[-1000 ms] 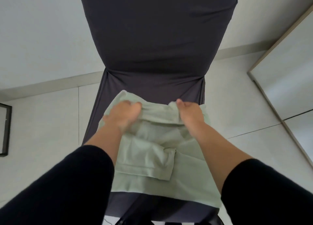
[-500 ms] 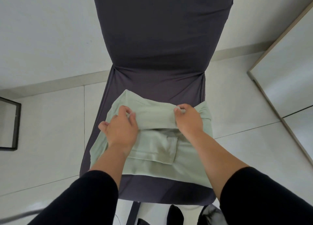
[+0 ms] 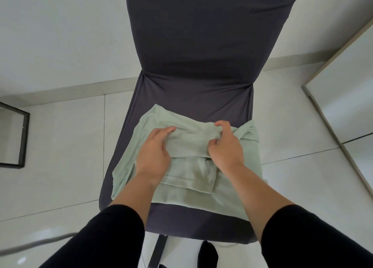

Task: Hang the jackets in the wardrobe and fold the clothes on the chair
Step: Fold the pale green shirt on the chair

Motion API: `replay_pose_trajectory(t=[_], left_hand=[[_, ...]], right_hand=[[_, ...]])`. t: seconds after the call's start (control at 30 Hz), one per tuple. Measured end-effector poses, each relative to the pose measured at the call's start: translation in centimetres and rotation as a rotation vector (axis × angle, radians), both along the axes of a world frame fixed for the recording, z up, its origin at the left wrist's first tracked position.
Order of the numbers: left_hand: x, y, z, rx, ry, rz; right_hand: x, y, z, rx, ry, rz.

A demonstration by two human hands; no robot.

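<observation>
A pale green garment (image 3: 189, 195) with a patch pocket lies partly folded on the seat of a chair (image 3: 193, 86) in a dark grey stretch cover. My left hand (image 3: 154, 155) rests flat on the left half of the folded-over top flap, fingers extended. My right hand (image 3: 225, 146) pinches the bunched fabric at the flap's right end between thumb and fingers. Both black sleeves reach in from the bottom edge.
White tiled floor surrounds the chair. A black-framed panel (image 3: 21, 134) stands at the left. A white cabinet side with a light wood edge (image 3: 339, 114) runs along the right. A dark sock (image 3: 207, 255) shows below the seat's front edge.
The top flap has been drawn further down over the pocket. My left hand flattened and slid onto the flap; my right hand shifted right and bunched the fabric.
</observation>
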State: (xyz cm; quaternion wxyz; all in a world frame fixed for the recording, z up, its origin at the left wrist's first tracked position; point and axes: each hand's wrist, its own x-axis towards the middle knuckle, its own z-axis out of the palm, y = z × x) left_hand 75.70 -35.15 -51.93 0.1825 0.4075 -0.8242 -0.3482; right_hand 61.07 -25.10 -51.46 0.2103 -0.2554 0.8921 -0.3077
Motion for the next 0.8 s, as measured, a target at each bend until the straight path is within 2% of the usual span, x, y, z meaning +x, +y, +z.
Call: replay_pose_trajectory(t=[0.1, 0.27, 0.3, 0.4, 0.43, 0.5, 0.57, 0.63, 0.7, 0.8], left_hand=[[0.3, -0.4, -0.3, 0.070, -0.198, 0.002], [0.3, -0.3, 1.6, -0.137, -0.085, 0.052], [0.5, -0.3, 1.7, -0.136, -0.122, 0.034], [1.1, 0.1, 0.9, -0.028, -0.380, -0.006], [1.2, 0.3, 0.6, 0.007, -0.413, 0.011], [1.3, 0.5, 0.2, 0.065, -0.359, 0.076], [1.2, 0.1, 0.1, 0.080, -0.252, 0.154], [1.3, -1.0, 0.1, 0.046, -0.223, 0.250], [1.6, -2.4, -0.1, -0.002, -0.271, 0.316], [1.5, -4.8, -0.8, 0.004, -0.401, 0.318]], right_hand=[[-0.1, 0.1, -0.8, 0.109, 0.002, 0.023], [0.2, 0.0, -0.1, 0.046, 0.146, 0.021], [0.2, 0.1, 0.2, 0.088, 0.164, 0.030], [0.7, 0.3, 0.6, 0.316, 0.159, 0.141], [1.1, 0.5, 0.5, 0.363, 0.202, 0.172], [2.1, 0.8, 0.3, 0.299, 0.463, 0.216], [3.0, 1.1, 0.2, 0.110, 0.609, 0.363], [3.8, 1.4, -0.2, 0.043, 0.558, 0.632], [4.5, 1.5, -0.7, 0.067, 0.527, 0.791], [5.2, 0.9, -1.6, 0.084, 0.575, 0.880]])
